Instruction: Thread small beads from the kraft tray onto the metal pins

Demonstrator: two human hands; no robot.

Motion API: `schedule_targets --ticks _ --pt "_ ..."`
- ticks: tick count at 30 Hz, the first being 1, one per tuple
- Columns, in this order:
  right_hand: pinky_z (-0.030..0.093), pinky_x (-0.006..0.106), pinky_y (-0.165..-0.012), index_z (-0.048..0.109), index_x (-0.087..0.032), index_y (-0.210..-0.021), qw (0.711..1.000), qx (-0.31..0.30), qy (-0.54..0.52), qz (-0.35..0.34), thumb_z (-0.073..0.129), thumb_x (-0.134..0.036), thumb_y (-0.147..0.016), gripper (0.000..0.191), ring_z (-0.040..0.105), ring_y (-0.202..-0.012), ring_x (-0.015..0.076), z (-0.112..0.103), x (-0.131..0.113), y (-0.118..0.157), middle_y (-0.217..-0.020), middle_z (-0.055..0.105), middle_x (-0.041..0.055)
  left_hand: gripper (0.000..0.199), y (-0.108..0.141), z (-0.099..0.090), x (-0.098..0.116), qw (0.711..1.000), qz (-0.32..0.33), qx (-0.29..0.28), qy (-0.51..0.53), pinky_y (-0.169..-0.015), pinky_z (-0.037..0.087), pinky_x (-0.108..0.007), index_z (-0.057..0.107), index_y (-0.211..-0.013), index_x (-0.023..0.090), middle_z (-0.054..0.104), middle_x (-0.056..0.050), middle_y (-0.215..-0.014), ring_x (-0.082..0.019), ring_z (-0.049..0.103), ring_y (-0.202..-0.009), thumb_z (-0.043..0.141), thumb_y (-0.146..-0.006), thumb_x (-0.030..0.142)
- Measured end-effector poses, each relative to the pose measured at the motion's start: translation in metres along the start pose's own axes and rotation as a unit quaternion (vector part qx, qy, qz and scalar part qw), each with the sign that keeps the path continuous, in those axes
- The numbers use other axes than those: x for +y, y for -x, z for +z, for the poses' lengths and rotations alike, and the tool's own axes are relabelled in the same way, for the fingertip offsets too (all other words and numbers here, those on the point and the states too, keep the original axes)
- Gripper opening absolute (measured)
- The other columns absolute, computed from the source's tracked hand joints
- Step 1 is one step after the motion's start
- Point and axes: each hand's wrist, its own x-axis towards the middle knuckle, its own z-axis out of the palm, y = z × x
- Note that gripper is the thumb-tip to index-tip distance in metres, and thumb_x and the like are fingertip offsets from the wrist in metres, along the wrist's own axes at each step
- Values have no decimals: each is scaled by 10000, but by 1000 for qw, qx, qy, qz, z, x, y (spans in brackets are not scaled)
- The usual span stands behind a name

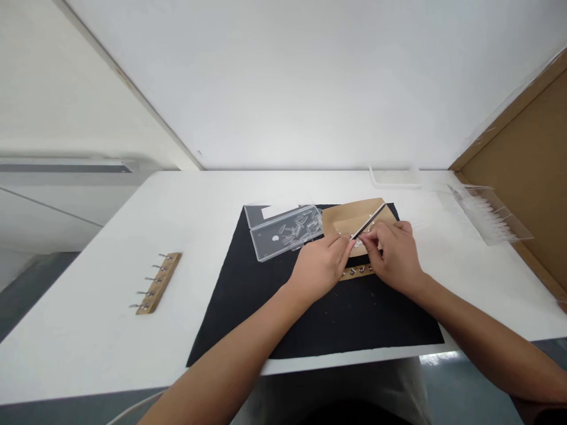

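My left hand [322,264] is closed, its fingertips at the lower end of a thin black strip with a white edge [368,221]. That strip slants up and right over a sheet of brown paper [349,218], where small white bits lie. Close beside it, my right hand [396,254] has thumb and fingers pinched together; whatever sits between them is too small to make out. Under both hands runs a wooden strip with metal clips [358,271], partly covered. An opened clear plastic case [266,241] with several clear nail tips [299,229] lies left of the paper.
A black mat [319,330] lies under the work on a white table [97,260]. Another wooden strip with upright clips [159,284] stands at the left. Toward the right are a clear holder with white pointed pieces [482,215] and a white tray [394,184] against the back wall.
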Motion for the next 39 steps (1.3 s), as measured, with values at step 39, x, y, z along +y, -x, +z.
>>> schedule_targets --ticks 39 --pt "335 399 -790 507 -225 -841 1000 24 11 10 563 -266 -1060 229 586 -626 160 -1 0 -3 -757 682 -20 337 -2 0 3 999 -7 11 35 -628 481 -269 675 -929 148 699 -46 -796 -168 675 -689 436 -1128 278"
